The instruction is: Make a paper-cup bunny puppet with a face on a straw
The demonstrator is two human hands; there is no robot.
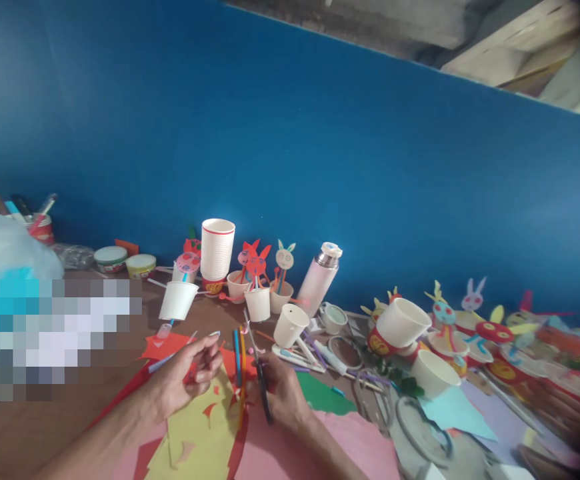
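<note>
My right hand (281, 390) is wrapped round the dark handles of a pair of scissors (260, 373), whose blades point up and away from me. To its left, my left hand (197, 365) is raised with curled fingers; a small pale bit shows at its fingertips, too small to name. Beneath both hands lie yellow paper (205, 433) with red scraps on it, red paper (177, 345) and pink paper (270, 450). Between the hands are a blue stick (237, 357) and an orange stick (243, 373).
Along the blue wall (290, 133) stand a stack of paper cups (217, 250), several cups with paper animal heads and a pale flask (319, 280). Loose cups (291, 325), green paper (323, 393), pens and tape rolls crowd the right. A plastic bag (10, 247) sits at the left.
</note>
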